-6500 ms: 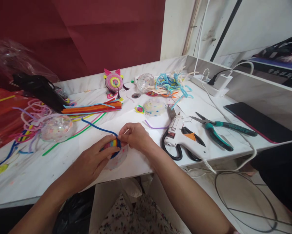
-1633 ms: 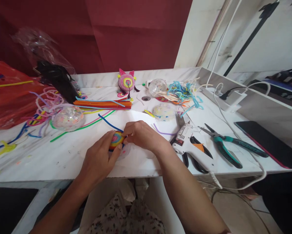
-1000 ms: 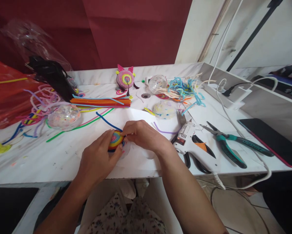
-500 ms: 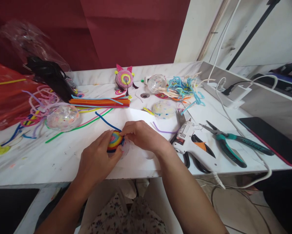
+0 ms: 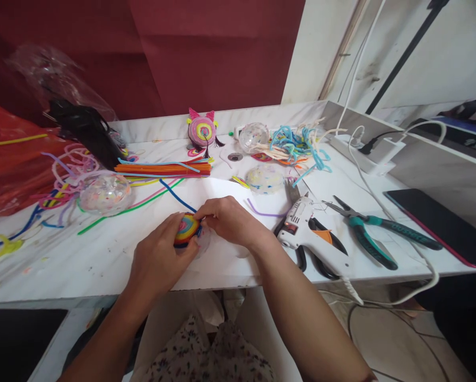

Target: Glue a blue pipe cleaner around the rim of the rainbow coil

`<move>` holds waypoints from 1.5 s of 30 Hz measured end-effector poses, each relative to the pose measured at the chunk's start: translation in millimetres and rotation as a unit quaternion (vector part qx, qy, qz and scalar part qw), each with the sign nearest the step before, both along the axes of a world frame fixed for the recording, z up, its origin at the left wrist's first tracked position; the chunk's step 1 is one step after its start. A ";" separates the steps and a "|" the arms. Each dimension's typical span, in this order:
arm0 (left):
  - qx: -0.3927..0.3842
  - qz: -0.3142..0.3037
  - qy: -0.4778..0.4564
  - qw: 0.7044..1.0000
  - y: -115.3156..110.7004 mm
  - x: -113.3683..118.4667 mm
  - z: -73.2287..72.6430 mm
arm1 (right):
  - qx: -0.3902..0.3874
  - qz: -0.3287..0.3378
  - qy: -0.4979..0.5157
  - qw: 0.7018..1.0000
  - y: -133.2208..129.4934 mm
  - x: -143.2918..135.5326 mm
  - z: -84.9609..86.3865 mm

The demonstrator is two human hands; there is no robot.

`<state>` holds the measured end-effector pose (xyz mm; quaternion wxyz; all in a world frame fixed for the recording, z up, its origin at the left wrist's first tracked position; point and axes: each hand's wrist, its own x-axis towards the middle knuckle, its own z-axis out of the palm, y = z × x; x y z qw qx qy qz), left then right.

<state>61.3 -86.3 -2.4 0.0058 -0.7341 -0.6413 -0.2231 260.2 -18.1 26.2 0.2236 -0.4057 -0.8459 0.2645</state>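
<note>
Near the table's front edge my left hand (image 5: pixel 160 249) is closed around a clear half-ball partly covered by a rainbow coil of pipe cleaner (image 5: pixel 188 227), with pink in the middle and dark blue on the outside. The thumb and fingers grip it from both sides. On the coil's right edge, my right hand (image 5: pixel 225 217) pinches a blue pipe cleaner (image 5: pixel 176 193), whose loose end sticks out up and to the left. The right fingertips are partly hidden. White paper (image 5: pixel 217 185) lies under the work.
A white glue gun (image 5: pixel 301 231) and green-handled pliers (image 5: pixel 365 223) lie to the right, beside a phone (image 5: pixel 436 223). Orange pipe cleaners (image 5: pixel 162 168), a clear dome (image 5: pixel 106 193) and another dome (image 5: pixel 265 179) lie beyond my hands. A pink eared ornament (image 5: pixel 202 131) stands at the back.
The view has shifted slightly. Both hands keep their hold on the rainbow coil, and the loose blue end has barely moved.
</note>
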 end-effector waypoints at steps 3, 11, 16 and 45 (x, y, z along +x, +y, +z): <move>-0.004 -0.001 0.003 1.000 0.0 0.9 1.2 | -0.010 -0.002 0.009 1.000 0.2 1.4 -0.4; -0.007 0.005 0.004 1.000 0.0 1.8 1.2 | -0.019 -0.024 0.003 1.000 -3.4 2.6 4.6; -0.006 0.006 0.004 1.000 -0.1 3.5 3.1 | -0.005 -0.039 -0.004 0.999 -2.8 2.9 3.1; 0.000 0.008 -0.006 1.000 0.6 1.7 0.8 | 0.039 -0.039 -0.150 0.987 -14.5 12.4 14.9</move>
